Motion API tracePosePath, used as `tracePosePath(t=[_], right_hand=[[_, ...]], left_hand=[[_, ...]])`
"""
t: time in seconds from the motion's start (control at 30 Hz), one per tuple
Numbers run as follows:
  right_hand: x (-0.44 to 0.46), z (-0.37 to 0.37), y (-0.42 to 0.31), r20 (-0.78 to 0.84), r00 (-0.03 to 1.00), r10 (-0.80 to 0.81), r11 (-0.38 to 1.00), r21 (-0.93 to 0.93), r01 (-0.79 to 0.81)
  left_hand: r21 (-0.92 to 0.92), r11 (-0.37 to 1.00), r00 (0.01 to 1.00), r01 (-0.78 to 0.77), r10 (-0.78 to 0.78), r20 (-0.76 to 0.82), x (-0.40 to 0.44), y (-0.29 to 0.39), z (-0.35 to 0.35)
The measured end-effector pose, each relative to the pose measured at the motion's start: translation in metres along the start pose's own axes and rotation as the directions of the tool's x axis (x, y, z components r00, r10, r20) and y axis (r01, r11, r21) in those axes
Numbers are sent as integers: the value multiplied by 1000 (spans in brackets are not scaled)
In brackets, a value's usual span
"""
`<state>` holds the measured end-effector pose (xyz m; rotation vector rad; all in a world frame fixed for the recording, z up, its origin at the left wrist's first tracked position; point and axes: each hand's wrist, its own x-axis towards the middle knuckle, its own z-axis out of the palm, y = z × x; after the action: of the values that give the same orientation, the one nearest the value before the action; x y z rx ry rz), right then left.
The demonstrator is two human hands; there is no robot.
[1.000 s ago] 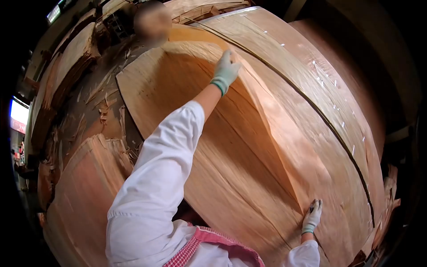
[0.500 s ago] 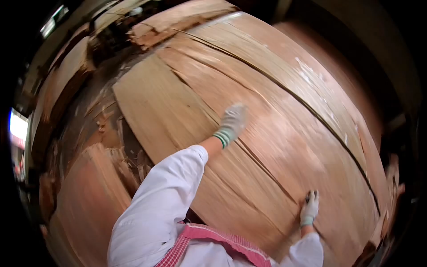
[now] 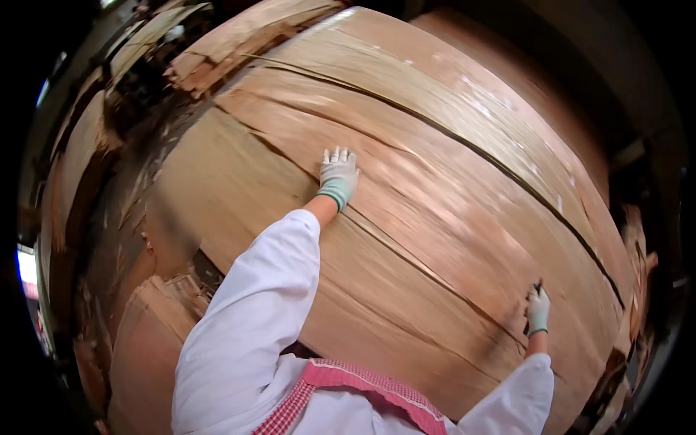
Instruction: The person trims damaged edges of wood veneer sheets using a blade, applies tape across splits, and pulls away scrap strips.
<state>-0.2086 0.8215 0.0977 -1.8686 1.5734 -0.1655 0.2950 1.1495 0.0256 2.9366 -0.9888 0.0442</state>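
Large, thin sheets of wood veneer (image 3: 428, 225) lie before me, pinkish on one part and paler tan on another, with long splits and overlapping edges. My left hand (image 3: 338, 175), in a white glove with a green cuff, rests flat on the veneer beside one long seam, fingers spread. Farther to the right, my right hand (image 3: 537, 312), also gloved, is closed around a small dark tool (image 3: 537, 286) whose tip points away from me. Its exact kind is too small to tell. That hand is at the veneer surface, near the right end of the same seam.
A long dark gap (image 3: 500, 170) runs across the far part of the sheets. Stacked veneer with ragged edges (image 3: 246, 43) stands at the far left. Another veneer pile (image 3: 148, 355) is at the near left. Torn scraps (image 3: 638, 261) hang at the right edge.
My left hand has shifted left in view and now lies flat with spread fingers. My right hand has moved right and slightly away from me, still holding the dark tool. The view has shifted too.
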Motion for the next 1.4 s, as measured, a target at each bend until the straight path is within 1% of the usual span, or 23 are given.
tracePosePath(t=[0.03,0.13,0.17,0.27,0.33,0.37,0.43,0.47,0.53,0.6,0.73,0.83,0.87,0.9,1.0,1.03,1.1,1.13,1.17,1.23,1.33,1.37,1.4], right_hand=[[-7,9,-28,-37,997,65,998,1,-65],[28,75,-39,-28,932,-361,917,-190,349],[31,104,-55,-37,811,-584,795,-225,563],[-30,191,-201,135,812,-568,776,-242,583],[-65,254,-290,298,753,-586,654,-374,657],[-83,288,-333,371,742,-558,562,-490,667],[-111,351,-395,438,643,-628,475,-439,763],[-122,383,-422,473,599,-646,448,-401,799],[-141,440,-470,496,518,-697,410,-318,855],[-157,488,-510,506,505,-699,413,-290,863],[-166,552,-580,534,490,-689,407,-276,871],[-166,592,-619,541,481,-690,393,-278,876],[-164,600,-624,544,468,-697,385,-268,883],[-162,601,-627,550,459,-698,377,-262,888],[-152,561,-578,633,451,-630,371,-264,890],[-148,534,-550,662,451,-598,374,-267,888],[-146,452,-466,664,548,-509,461,-328,825],[-136,423,-411,611,559,-560,423,-370,827],[-142,386,-385,614,619,-489,427,-451,784],[-139,360,-348,590,641,-491,431,-475,767],[-140,343,-328,506,670,-543,513,-432,742],[-143,339,-332,512,697,-503,545,-438,715],[-145,336,-332,499,698,-513,583,-394,710]], left_hand=[[13,997,998,70,-70,1,12,-33,-2],[70,961,962,266,-260,-84,45,-132,-6],[71,951,951,302,-295,-88,56,-160,-6],[85,936,935,342,-329,-134,88,-241,0],[114,947,938,302,-274,-212,110,-285,17],[81,960,947,270,-249,-204,115,-296,14],[-119,967,958,223,-241,-157,117,-310,20],[-214,957,964,197,-228,-136,116,-314,23],[-224,959,947,173,-225,-231,114,-315,29],[-289,944,922,161,-248,-296,113,-316,37],[-378,893,898,246,-357,-258,113,-312,27],[-465,852,920,240,-352,-172,111,-316,19],[-507,826,927,245,-353,-128,108,-312,12],[-419,891,904,176,-315,-290,109,-314,29],[-102,975,955,195,-213,-207,119,-324,47],[-81,978,950,194,-208,-233,115,-322,50],[-92,977,942,193,-211,-262,120,-327,62],[-123,972,939,201,-227,-258,125,-331,69],[-142,968,951,207,-233,-204,126,-328,64],[-173,963,968,208,-228,-101,127,-316,33],[96,994,921,53,-12,-389,79,-188,-12],[-98,986,911,-132,82,-403,48,-128,-23],[-293,901,890,-318,178,-420,19,-77,-26]])
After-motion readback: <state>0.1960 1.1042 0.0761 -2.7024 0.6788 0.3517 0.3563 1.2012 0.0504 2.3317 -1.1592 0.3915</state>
